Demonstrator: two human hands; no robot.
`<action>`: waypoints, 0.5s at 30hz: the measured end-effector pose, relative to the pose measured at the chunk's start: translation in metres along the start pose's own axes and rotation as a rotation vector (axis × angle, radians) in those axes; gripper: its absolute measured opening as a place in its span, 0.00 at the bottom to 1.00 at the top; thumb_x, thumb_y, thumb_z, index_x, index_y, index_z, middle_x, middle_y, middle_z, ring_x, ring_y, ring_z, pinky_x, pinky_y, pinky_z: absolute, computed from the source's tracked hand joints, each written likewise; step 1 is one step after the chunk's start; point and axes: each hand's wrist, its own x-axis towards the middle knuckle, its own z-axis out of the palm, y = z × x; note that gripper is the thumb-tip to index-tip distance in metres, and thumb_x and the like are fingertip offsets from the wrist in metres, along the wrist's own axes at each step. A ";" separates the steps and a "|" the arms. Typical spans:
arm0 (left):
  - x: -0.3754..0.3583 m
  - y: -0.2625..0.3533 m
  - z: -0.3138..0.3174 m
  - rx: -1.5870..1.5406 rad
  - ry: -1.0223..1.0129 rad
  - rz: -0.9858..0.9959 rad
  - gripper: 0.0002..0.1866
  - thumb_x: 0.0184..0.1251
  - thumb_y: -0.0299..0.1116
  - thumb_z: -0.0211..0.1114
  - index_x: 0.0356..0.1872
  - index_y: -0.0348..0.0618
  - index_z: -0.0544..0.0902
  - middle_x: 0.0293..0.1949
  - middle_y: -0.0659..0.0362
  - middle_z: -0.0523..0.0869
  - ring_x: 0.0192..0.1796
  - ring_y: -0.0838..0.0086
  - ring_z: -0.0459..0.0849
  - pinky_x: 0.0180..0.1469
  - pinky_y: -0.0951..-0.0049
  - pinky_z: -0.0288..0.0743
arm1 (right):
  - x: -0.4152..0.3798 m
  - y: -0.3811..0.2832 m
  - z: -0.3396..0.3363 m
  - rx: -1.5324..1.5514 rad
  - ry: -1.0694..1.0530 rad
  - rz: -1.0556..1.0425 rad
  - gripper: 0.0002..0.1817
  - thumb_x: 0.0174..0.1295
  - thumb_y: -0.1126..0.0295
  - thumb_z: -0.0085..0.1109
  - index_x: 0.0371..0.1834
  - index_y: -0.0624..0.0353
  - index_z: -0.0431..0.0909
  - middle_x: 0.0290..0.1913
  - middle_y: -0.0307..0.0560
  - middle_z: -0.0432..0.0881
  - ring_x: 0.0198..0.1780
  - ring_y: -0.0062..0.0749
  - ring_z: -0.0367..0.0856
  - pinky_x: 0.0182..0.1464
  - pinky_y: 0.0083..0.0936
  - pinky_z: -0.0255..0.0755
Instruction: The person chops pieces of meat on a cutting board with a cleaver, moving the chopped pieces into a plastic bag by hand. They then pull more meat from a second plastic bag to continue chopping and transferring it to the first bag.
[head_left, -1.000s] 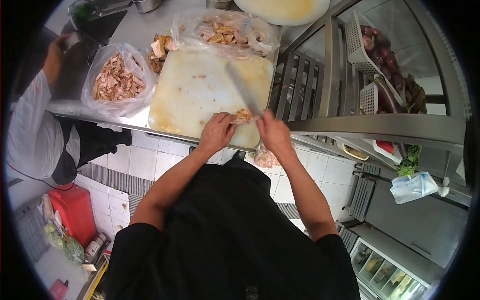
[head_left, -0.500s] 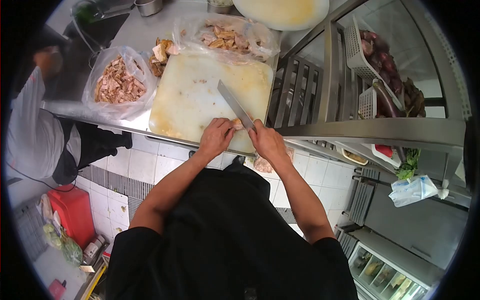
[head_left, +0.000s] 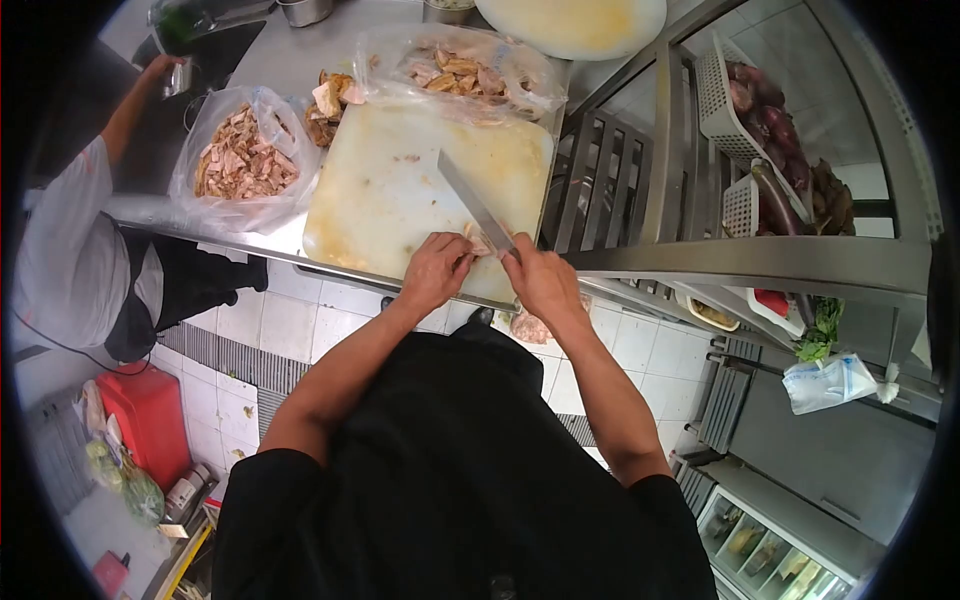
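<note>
My right hand [head_left: 541, 278] is closed round the handle of a kitchen knife [head_left: 470, 196], a broad-bladed one whose tip points away and to the left. Against the blade's near end lies a small piece of meat [head_left: 480, 241], partly hidden. The curled fingers of my left hand [head_left: 436, 272] pinch its left side. Both hands are at the near right part of a stained white cutting board [head_left: 375, 205]. Left of the board sits an open plastic bag of chopped meat [head_left: 245, 165]. Browned meat chunks [head_left: 326, 110] lie at its far left corner, and a second bag of meat [head_left: 462, 77] overlaps the far edge.
A co-worker in a white top [head_left: 75, 250] stands at the left by a dark counter. To the right rises a metal rack [head_left: 740, 262] with baskets of vegetables [head_left: 740, 208]. Another cutting board [head_left: 575, 25] lies at the back. A red bin [head_left: 146, 420] is at lower left.
The co-worker's arm has reached farther forward, with the hand now at a metal cup. My hands and the knife stay nearly in place, while the view has shifted slightly.
</note>
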 end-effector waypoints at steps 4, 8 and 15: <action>-0.006 0.004 -0.006 0.024 0.031 -0.039 0.09 0.64 0.27 0.71 0.44 0.40 0.87 0.46 0.53 0.86 0.50 0.54 0.84 0.55 0.57 0.79 | -0.010 -0.020 -0.017 0.253 0.303 -0.040 0.16 0.76 0.57 0.59 0.55 0.58 0.76 0.28 0.63 0.86 0.31 0.64 0.86 0.35 0.56 0.77; -0.010 -0.001 -0.006 0.021 0.004 -0.029 0.09 0.64 0.26 0.72 0.44 0.41 0.87 0.46 0.53 0.86 0.50 0.54 0.84 0.54 0.57 0.80 | -0.003 0.007 0.027 -0.002 -0.004 -0.024 0.19 0.77 0.53 0.54 0.58 0.57 0.75 0.28 0.65 0.86 0.32 0.68 0.85 0.37 0.60 0.77; -0.008 -0.001 -0.007 0.043 -0.013 -0.013 0.09 0.64 0.26 0.71 0.45 0.41 0.87 0.45 0.53 0.86 0.50 0.54 0.83 0.55 0.57 0.79 | -0.007 -0.024 -0.014 0.166 0.250 -0.032 0.18 0.77 0.56 0.56 0.57 0.58 0.75 0.29 0.63 0.87 0.32 0.65 0.87 0.35 0.56 0.78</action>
